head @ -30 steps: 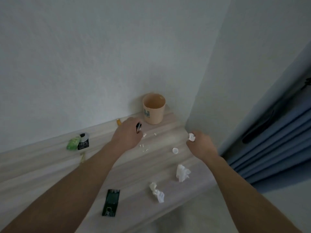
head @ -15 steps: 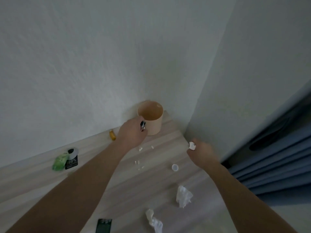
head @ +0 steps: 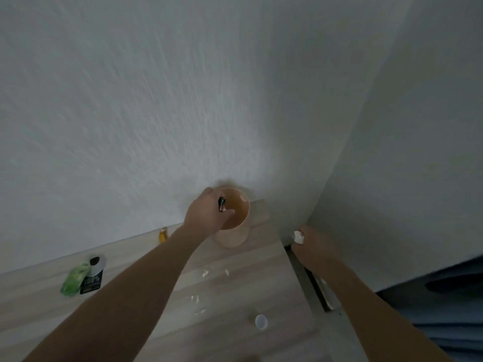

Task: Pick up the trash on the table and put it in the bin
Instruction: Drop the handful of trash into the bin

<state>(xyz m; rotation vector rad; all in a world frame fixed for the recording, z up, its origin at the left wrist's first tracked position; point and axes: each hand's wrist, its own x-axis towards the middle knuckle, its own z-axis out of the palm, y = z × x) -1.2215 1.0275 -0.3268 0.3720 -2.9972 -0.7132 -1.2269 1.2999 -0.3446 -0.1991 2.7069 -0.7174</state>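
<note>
A small peach-coloured bin stands on the light wooden table in the corner by the wall. My left hand hovers over the bin's left rim, fingers closed on a small dark wrapper held above the opening. My right hand is at the table's right edge, closed on a crumpled white tissue. Still on the table are white paper crumbs, a white bottle cap, a green and black packet with a round lid and a small yellow piece by the wall.
White walls meet in a corner right behind the bin. A narrow gap runs along the table's right edge, with a blue curtain beyond it at the lower right.
My left hand has carried the dark wrapper from the table up over the bin's opening. The view has tilted upward, so the near tissues and dark packet have dropped out of sight. My right hand keeps hold of its tissue.
</note>
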